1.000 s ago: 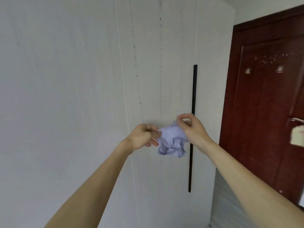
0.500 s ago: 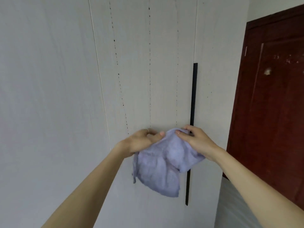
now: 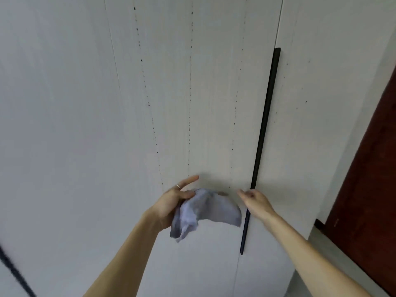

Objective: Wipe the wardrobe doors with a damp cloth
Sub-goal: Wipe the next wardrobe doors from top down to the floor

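The left hand [image 3: 174, 202] holds the pale lilac cloth [image 3: 207, 210] by its left end. Thumb and lower fingers close on the fabric, while a finger wearing a ring points straight out toward the panel. From that grip the cloth spreads rightward in a loose arc, its long axis roughly level, with a bunched corner hanging below the hand. The right hand [image 3: 256, 202] sits just beside the cloth's right edge, fingers relaxed and gripping nothing; whether it brushes the fabric I cannot tell.

The wardrobe doors [image 3: 212, 93] stand directly beyond both hands and fill the far side of the view. The cloth is near the panel, but contact cannot be made out. Vertical rows of dark specks [image 3: 147, 103] run upward from just above the hands.

The left hand looks best placed to wipe: the cloth wants flattening against the panel ahead, then strokes up along the speck rows. Up and to the left the door face offers broad open room. To the right the black handle strip [image 3: 265, 116] rises past the right hand and could catch a trailing edge. Farther right is a dark red door [image 3: 364, 189]. A black cord [image 3: 12, 273] crosses the near left corner, well apart.
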A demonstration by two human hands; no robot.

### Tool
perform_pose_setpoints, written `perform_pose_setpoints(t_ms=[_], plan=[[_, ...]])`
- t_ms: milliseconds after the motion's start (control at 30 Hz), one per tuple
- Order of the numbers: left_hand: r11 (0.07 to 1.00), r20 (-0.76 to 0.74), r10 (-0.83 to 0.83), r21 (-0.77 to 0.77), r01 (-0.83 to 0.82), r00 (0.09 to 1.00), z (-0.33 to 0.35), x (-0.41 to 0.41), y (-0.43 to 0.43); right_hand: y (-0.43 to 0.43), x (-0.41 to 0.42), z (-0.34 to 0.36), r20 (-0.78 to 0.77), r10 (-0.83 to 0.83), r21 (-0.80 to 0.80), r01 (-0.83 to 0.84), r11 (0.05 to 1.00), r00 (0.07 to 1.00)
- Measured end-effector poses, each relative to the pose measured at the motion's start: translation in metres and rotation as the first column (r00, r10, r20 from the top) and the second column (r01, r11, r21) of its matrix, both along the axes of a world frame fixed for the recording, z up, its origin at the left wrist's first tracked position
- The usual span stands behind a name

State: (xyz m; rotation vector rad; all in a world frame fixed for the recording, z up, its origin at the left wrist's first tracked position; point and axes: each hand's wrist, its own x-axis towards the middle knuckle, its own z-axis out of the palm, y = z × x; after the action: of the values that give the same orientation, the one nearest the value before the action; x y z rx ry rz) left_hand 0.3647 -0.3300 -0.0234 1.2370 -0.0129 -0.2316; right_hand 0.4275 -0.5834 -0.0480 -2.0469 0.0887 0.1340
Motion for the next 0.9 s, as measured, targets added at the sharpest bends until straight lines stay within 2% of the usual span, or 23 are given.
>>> perform_pose_setpoints(t_ms=[33, 67, 100, 200, 267, 333, 433, 533, 633, 700, 800, 833, 867, 900], plan=[[0.999, -0.015, 0.044, -0.027, -0.044, 0.999, -0.006, -0.004, -0.005, 0.001, -0.005, -0.02, -0.16, 0.042, 0.073, -0.03, 0.997, 0.986], [0.996, -0.037, 0.086, -0.025, -0.087, 0.996, -0.014, -0.009, -0.009, 0.007, -0.015, -0.039, -0.333, 0.122, 0.141, -0.079, 0.987, 0.935], [0.994, -0.045, 0.113, -0.007, -0.113, 0.993, -0.019, -0.012, -0.012, 0.013, -0.023, -0.051, -0.438, 0.213, 0.191, -0.141, 0.971, 0.874], [0.986, -0.076, 0.168, 0.015, -0.167, 0.983, -0.029, -0.019, -0.011, 0.039, -0.039, -0.077, -0.541, 0.454, 0.373, -0.283, 0.884, 0.707], [0.983, -0.093, 0.18, -0.008, -0.182, 0.979, -0.033, -0.021, -0.008, 0.056, -0.04, -0.084, -0.535, 0.517, 0.508, -0.235, 0.829, 0.668], [0.985, -0.107, 0.171, -0.021, -0.174, 0.979, -0.035, -0.026, -0.002, 0.071, -0.043, -0.082, -0.506, 0.512, 0.619, -0.12, 0.776, 0.694], [0.987, -0.106, 0.16, 0.033, -0.157, 0.981, -0.037, -0.031, 0.015, 0.089, -0.049, -0.073, -0.434, 0.405, 0.716, 0.035, 0.697, 0.804], [0.974, -0.08, 0.204, 0.114, -0.194, 0.976, -0.04, -0.04, 0.034, 0.097, -0.049, -0.066, -0.317, 0.264, 0.731, 0.057, 0.68, 0.911], [0.933, 0.013, 0.265, 0.247, -0.26, 0.964, -0.043, -0.05, 0.052, 0.093, -0.043, -0.058, -0.256, 0.218, 0.763, 0.058, 0.644, 0.942], [0.881, 0.09, 0.26, 0.385, -0.274, 0.961, -0.045, -0.053, 0.065, 0.088, -0.039, -0.051, -0.22, 0.208, 0.82, 0.065, 0.569, 0.953], [0.801, 0.122, 0.197, 0.552, -0.231, 0.973, -0.038, -0.054, 0.077, 0.08, -0.037, -0.031, -0.154, 0.242, 0.916, 0.047, 0.398, 0.958], [0.756, 0.142, 0.177, 0.614, -0.227, 0.974, -0.034, -0.052, 0.079, 0.079, -0.037, -0.023, -0.132, 0.264, 0.928, 0.026, 0.371, 0.956], [0.693, 0.17, 0.163, 0.682, -0.236, 0.972, -0.029, -0.05, 0.08, 0.077, -0.037, -0.015, -0.109, 0.27, 0.917, -0.009, 0.399, 0.957], [0.619, 0.206, 0.148, 0.743, -0.253, 0.967, -0.022, -0.048, 0.083, 0.077, -0.037, -0.005, -0.06, 0.263, 0.867, -0.08, 0.492, 0.963]])
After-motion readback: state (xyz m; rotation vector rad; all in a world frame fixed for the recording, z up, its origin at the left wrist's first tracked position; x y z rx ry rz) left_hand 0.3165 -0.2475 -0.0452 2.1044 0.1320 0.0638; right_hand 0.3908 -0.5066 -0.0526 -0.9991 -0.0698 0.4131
